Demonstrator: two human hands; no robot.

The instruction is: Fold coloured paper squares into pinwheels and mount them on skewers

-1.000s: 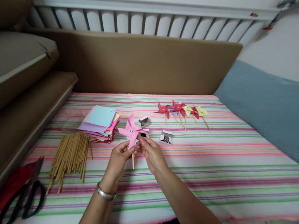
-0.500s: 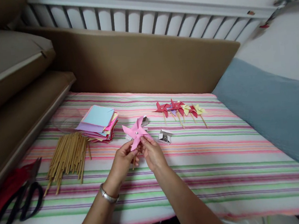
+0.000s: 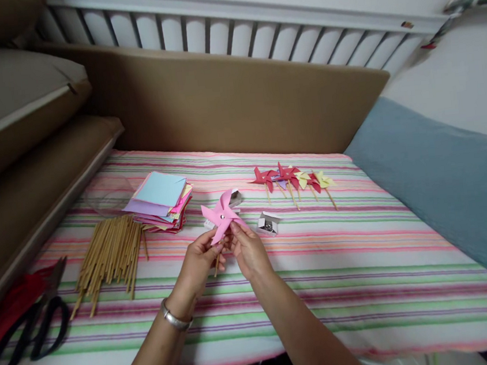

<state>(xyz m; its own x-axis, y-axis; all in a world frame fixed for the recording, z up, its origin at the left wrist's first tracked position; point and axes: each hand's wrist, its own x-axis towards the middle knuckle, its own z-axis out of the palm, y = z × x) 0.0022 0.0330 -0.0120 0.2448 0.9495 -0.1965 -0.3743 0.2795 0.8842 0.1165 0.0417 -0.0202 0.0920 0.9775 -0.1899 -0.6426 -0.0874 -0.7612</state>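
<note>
A pink paper pinwheel (image 3: 223, 215) with a shiny pin at its centre is held up in front of me. My left hand (image 3: 201, 258) pinches the pinwheel's lower left blade near the stick, which pokes out below the fingers. On the other side my right hand (image 3: 247, 249) grips the lower right blade, its thumb on the paper. The fingers behind the pinwheel are partly hidden. Just right of it lies a small open box (image 3: 268, 223) of metal pins, and another small box (image 3: 235, 197) is partly covered by the pinwheel.
Left of the hands are a stack of coloured paper squares (image 3: 161, 190), a pile of wooden sticks (image 3: 108, 257) and black-handled scissors (image 3: 44, 316) beside red material (image 3: 15, 305). Several finished pinwheels (image 3: 288, 173) lie at the back right. A brown board (image 3: 226, 97) stands behind the striped cloth (image 3: 366, 274).
The pink pinwheel has turned very slightly in my fingers. Both hands keep nearly the same place and grip.
</note>
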